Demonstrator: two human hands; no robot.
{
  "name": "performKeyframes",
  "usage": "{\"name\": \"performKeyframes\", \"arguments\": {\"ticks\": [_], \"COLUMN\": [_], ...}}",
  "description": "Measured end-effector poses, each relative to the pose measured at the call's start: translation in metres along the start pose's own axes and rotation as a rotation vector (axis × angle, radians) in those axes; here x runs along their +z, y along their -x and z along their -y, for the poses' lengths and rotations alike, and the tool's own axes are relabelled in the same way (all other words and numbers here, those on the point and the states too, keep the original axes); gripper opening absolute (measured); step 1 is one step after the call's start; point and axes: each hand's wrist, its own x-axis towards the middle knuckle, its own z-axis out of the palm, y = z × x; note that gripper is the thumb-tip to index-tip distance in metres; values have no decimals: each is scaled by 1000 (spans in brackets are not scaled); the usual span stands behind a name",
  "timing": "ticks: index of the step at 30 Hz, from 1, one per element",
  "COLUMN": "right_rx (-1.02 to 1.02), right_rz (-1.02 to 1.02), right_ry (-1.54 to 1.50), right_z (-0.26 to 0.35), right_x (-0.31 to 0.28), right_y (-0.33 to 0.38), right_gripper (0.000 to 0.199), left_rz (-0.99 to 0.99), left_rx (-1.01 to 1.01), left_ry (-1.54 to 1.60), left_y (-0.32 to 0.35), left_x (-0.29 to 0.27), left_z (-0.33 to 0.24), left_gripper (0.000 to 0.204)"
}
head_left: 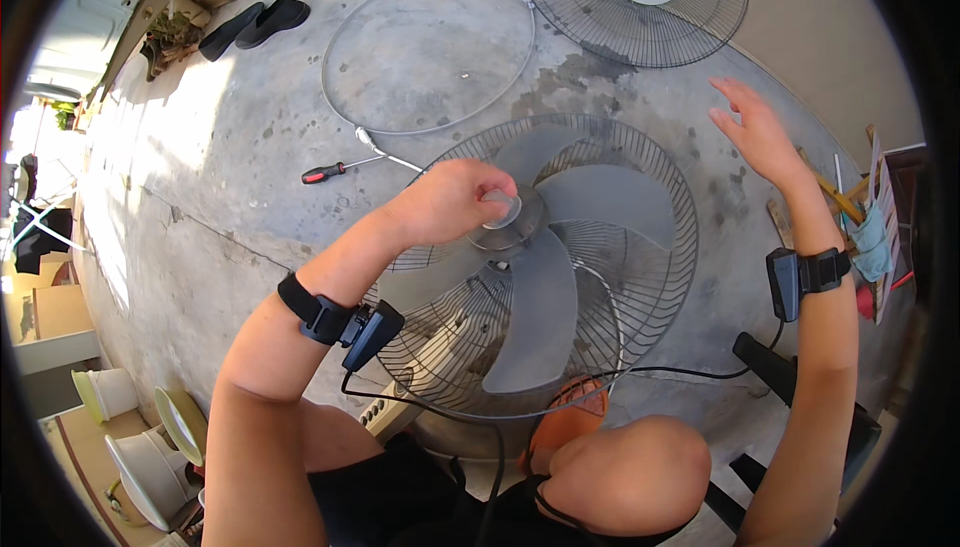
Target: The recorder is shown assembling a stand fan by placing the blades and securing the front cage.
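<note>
A floor fan lies in front of me with its grey blades bare and its rear wire grille behind them. At the hub, my left hand is closed in a pinch on a small round cap, which looks greyish and partly see-through. My fingers hide part of the cap, so whether it is seated on the shaft I cannot tell. Raised at the right, my right hand has its fingers apart and holds nothing. It is nearest to the detached front grille, which has a white centre disc.
A thin ring lies on the concrete floor, with a red-and-black screwdriver and a white cord nearby. Dark shoes sit at the far left. Pots stand lower left. Black cables cross near my knees.
</note>
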Motion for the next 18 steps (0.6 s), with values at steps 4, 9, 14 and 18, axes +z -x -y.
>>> {"name": "performKeyframes", "arguments": {"ticks": [4, 9, 14, 18], "right_rx": [-313, -573, -378, -346], "right_rz": [91, 490, 724, 698], "right_ry": [-272, -502, -600, -582], "right_z": [104, 157, 169, 169], "right_x": [1, 28, 33, 33], "right_y": [9, 42, 51, 50], "right_gripper": [35, 48, 64, 69], "left_rz": [-6, -34, -30, -85], "left_rx": [138, 72, -140, -114], "left_ry": [-21, -28, -350, -443], "left_y": [0, 3, -2, 3], "left_x": [-2, -4, 3, 3], "left_z": [9, -2, -15, -6], "left_gripper": [29, 28, 34, 34]}}
